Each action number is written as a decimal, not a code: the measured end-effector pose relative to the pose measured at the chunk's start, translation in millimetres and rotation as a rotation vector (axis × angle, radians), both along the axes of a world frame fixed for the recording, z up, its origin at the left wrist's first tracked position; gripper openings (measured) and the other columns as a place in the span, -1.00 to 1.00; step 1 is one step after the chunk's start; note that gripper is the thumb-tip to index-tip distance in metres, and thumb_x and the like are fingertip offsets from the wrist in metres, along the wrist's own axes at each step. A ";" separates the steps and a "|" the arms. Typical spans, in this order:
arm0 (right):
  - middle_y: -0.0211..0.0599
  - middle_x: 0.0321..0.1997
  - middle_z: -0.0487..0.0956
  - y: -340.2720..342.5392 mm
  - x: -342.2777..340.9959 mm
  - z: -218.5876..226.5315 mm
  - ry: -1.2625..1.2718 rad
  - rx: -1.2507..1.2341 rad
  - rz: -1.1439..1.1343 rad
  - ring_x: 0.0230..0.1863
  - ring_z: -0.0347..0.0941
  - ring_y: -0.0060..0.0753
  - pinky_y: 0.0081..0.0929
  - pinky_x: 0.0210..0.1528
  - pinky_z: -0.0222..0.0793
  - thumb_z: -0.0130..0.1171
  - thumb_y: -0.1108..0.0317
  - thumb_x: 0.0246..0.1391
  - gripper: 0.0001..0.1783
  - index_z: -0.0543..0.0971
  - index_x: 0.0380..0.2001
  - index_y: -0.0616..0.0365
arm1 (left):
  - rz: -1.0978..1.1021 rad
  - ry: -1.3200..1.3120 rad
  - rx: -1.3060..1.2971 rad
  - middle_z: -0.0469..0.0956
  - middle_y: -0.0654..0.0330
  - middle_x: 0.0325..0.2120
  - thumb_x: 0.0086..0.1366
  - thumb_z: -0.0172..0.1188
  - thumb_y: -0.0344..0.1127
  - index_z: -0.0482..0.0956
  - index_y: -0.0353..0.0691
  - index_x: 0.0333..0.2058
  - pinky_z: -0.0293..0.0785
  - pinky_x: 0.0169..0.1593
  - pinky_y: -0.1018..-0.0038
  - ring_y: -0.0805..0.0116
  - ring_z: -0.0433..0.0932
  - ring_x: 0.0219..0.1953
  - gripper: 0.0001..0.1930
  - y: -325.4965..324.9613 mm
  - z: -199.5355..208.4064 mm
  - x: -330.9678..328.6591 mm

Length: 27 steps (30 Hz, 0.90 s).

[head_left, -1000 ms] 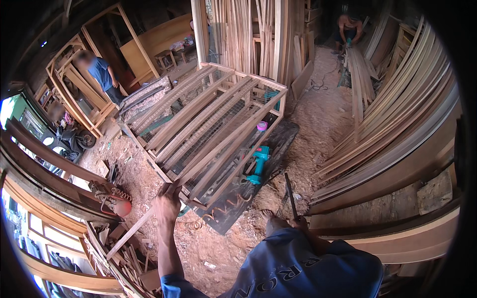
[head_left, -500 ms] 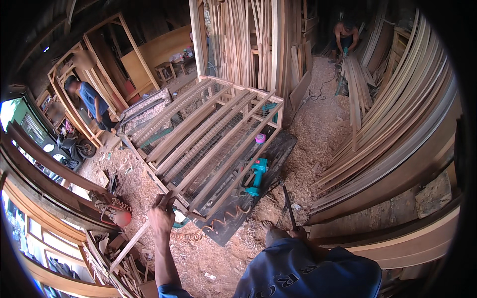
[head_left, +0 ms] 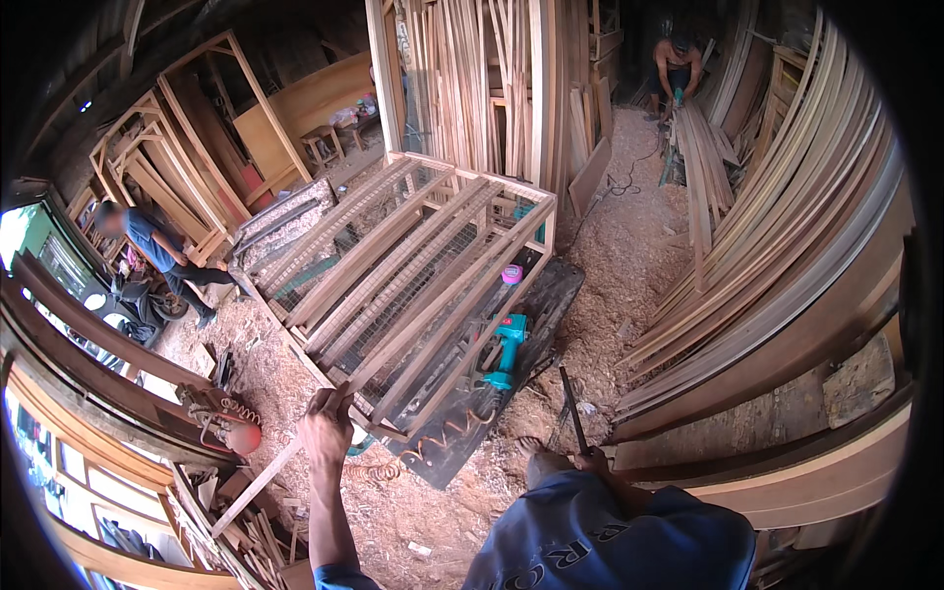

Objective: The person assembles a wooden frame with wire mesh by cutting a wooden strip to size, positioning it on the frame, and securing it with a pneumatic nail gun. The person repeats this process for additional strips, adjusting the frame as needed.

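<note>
My left hand (head_left: 325, 425) is closed around a long wooden slat (head_left: 265, 484). The slat runs from the lower left, through my fingers, and over a slatted wooden frame (head_left: 295, 346) with wire mesh in it. Lower right of centre, my right hand (head_left: 590, 458) grips a thin dark bar (head_left: 571, 405) that points up and away; its kind is unclear. A teal air nailer (head_left: 506, 351) lies beside the frame on a dark board (head_left: 440, 468). Near it sits a pink tape measure (head_left: 511, 274).
A coiled orange air hose (head_left: 374, 472) trails below the frame. Long planks (head_left: 787, 256) are stacked along the right, and upright boards (head_left: 462, 88) stand behind. Two other people are here: one at far left (head_left: 152, 241), one bending over a tool at back right (head_left: 678, 71). Shavings cover the floor.
My left hand has shifted slightly right, and the slat's far part has swung toward the frame's right side. The person at far left has stepped with legs apart. My right hand is still.
</note>
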State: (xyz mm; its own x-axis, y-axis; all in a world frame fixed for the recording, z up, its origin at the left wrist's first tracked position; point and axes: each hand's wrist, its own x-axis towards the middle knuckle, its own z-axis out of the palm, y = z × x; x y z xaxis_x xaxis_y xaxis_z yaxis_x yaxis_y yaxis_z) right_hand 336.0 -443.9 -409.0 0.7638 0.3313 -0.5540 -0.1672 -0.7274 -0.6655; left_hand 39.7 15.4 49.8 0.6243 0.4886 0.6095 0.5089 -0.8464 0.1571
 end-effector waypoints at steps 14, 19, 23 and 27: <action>-0.44 -0.66 0.40 46.2 -17.3 142.8 0.167 0.367 -0.151 -0.78 0.28 -0.58 -0.52 -0.75 0.16 0.15 0.35 0.18 -0.88 0.41 -0.36 0.06 | 0.031 0.132 -0.281 0.64 0.04 -0.24 0.19 0.14 -0.55 0.69 -0.16 -0.06 0.58 -0.20 0.17 -0.03 0.63 -0.23 -0.65 0.7 -21.7 -19.6; -0.34 -0.38 0.50 99.0 -20.9 265.5 0.154 0.824 -0.147 -0.65 0.33 -0.61 -0.58 -0.70 0.26 0.06 0.40 0.24 -0.74 0.38 -0.02 0.13 | -0.042 0.068 -0.371 0.54 0.07 -0.14 0.12 0.16 -0.57 0.64 -0.05 0.12 0.66 -0.27 0.22 0.04 0.66 -0.33 -0.45 -1.1 -46.3 -41.7; -0.27 -0.30 0.50 134.8 -45.9 365.1 0.106 0.983 0.044 -0.58 0.37 -0.62 -0.61 -0.66 0.31 0.03 0.40 0.28 -0.53 0.32 0.23 0.21 | 0.014 0.037 -0.408 0.54 0.04 -0.15 0.19 0.19 -0.55 0.64 -0.21 -0.03 0.65 -0.24 0.19 0.02 0.66 -0.32 -0.65 -11.5 -48.7 -46.0; -0.23 -0.26 0.51 158.5 -84.1 431.2 0.149 1.052 0.273 -0.57 0.37 -0.62 -0.62 -0.63 0.37 -0.01 0.39 0.32 -0.43 0.22 0.36 0.28 | 0.096 0.027 -0.478 0.56 -0.01 -0.17 0.28 0.20 -0.48 0.56 -0.34 -0.25 0.65 -0.20 0.16 -0.03 0.66 -0.27 -0.91 -22.1 -47.8 -47.4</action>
